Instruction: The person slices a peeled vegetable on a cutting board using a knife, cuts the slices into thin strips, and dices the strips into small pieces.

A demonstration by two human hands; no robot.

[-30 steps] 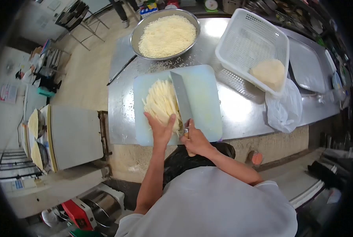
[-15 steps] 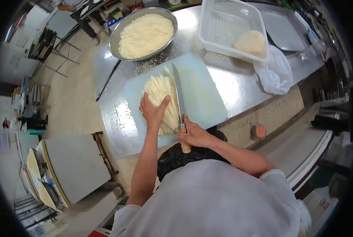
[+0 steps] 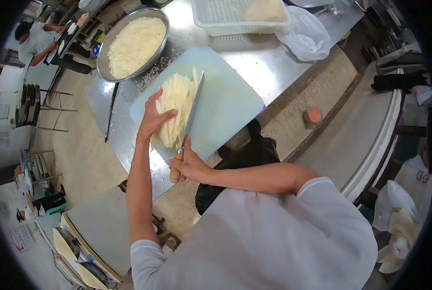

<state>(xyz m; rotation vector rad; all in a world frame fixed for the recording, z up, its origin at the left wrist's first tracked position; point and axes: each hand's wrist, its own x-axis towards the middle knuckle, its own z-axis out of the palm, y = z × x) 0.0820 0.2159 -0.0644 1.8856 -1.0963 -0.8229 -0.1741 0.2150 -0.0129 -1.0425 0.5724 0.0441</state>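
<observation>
A heap of thin, pale cream strips [image 3: 174, 108], perhaps a shredded vegetable, lies on the pale blue-green cutting board [image 3: 225, 104]. My left hand [image 3: 154, 116] grips the heap's left side, its thumb over the strips and its fingers along the edge. In my right hand [image 3: 191, 165] is the wooden handle of a long kitchen knife [image 3: 195, 104]. The blade runs along the heap's right side, pointing away from me; whether its edge touches the board cannot be made out.
A metal bowl [image 3: 163, 36] of white shreds stands at the table's far left. Farther right are a white plastic basket [image 3: 240, 29] with a pale lump [image 3: 265, 10] and a plastic bag [image 3: 305, 34]. A dark rod [image 3: 111, 113] lies at the left edge. People are in the background.
My view has turned, so the board and bowl appear farther left and higher. Both hands keep their grip. The knife stays beside the heap and looks more tilted.
</observation>
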